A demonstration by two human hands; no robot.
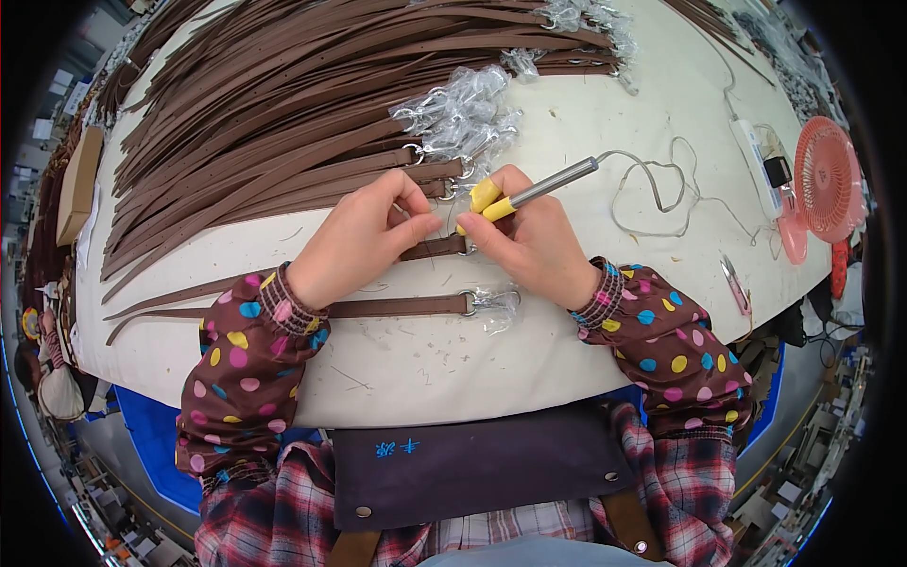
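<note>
Head view: the left hand (364,236) is pinching the end of a brown strap (430,249) between thumb and fingers, closed narrow on it, near the picture's centre. The right hand (534,246), at three o'clock from the left, is gripping a hot tool (548,187) like a pen, its grip yellow, its cord (661,180) trailing toward one o'clock. The strap is lying flat on the white table (567,359), its metal ring (465,248) between the two hands.

The strap is looking light, limp and thin, so it is best held near the ring end, where the hardware stiffens it. The tool tip is likely hot, so holding it by the grip seems wise.

Counting: one strap in hand, one finished strap (397,306) at six o'clock, a pile (283,123) too many to count at eleven o'clock, one fan (827,180), one snips (735,283).
</note>
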